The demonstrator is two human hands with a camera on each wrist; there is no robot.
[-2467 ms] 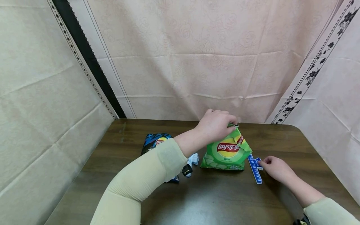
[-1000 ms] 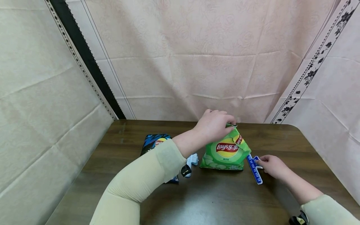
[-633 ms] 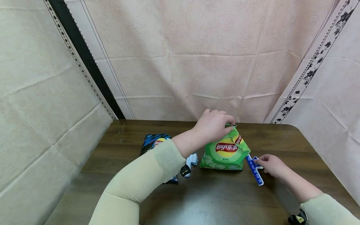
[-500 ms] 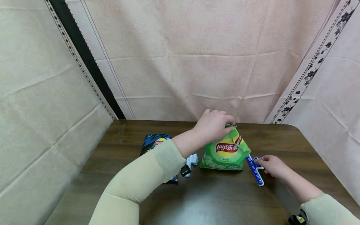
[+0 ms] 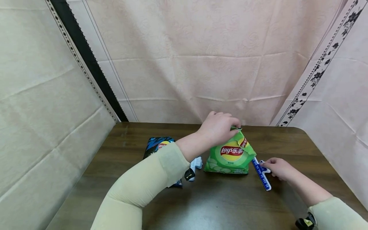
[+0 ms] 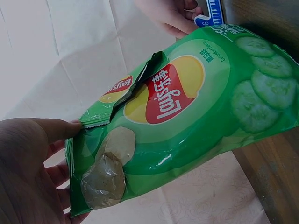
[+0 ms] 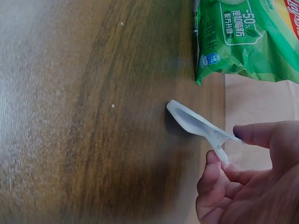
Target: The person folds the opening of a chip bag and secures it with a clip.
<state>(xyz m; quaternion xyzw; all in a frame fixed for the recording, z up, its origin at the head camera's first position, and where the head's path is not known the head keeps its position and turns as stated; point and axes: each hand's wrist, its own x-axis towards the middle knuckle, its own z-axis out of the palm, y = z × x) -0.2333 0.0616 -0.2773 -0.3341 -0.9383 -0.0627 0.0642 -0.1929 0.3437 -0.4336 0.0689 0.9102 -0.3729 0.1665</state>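
Note:
A green Lay's chip bag (image 5: 230,159) stands tilted on the table, its top folded over. My left hand (image 5: 217,127) grips that top edge; in the left wrist view the thumb lies on the front and the fingers go behind. To the right of the bag, my right hand (image 5: 281,169) pinches a blue bag clip (image 5: 262,175) with white edges by its handles. The clip's upper end lies close to the bag's lower right corner; I cannot tell whether they touch. In the right wrist view the clip (image 7: 194,122) appears edge-on, whitish, between thumb and fingers.
Behind my left forearm lies a dark blue Lay's bag (image 5: 155,145), mostly hidden. Near it is a light blue clip-like piece (image 5: 196,163), partly covered by the wrist. The brown table (image 5: 218,204) ends at a pale curtain (image 5: 184,80) at the back.
The blue clip's lower end has shifted slightly to the right and toward the front, with my right hand moving a little. My left hand and the green bag have hardly moved.

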